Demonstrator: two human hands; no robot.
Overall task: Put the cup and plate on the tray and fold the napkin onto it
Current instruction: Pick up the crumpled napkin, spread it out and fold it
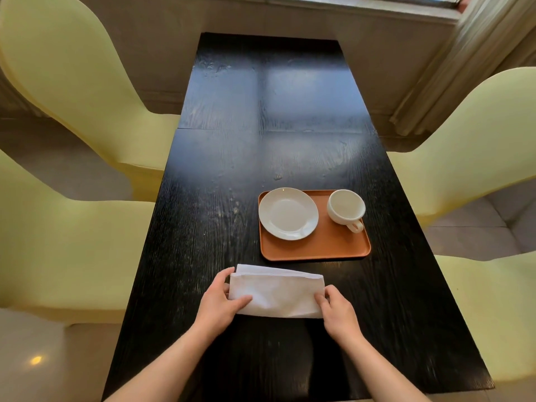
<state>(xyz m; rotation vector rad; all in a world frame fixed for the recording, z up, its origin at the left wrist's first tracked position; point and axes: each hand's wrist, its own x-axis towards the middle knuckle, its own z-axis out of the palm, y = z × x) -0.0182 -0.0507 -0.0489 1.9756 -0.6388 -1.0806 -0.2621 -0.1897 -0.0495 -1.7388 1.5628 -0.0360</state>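
Already the plate (288, 213) and cup (346, 209) sit on the tray (316, 250), so each hand's grip, left hand (221, 303) and right hand (338, 311), pinches an end of the napkin (277, 293) flat on the bench (203, 198) for folding.

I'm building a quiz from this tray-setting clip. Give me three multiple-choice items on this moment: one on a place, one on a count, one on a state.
1. Where does the napkin lie?
A. on the tray
B. on the table, nearer the person than the tray
C. on a chair

2. How many dishes stand on the tray?
A. one
B. two
C. three

3. How does the cup stand?
A. upright, empty
B. upside down
C. on its side

Answers: 1 B, the left hand and right hand hold its ends on the black table. 2 B, the plate and cup. 3 A, its open mouth shows a bare inside.
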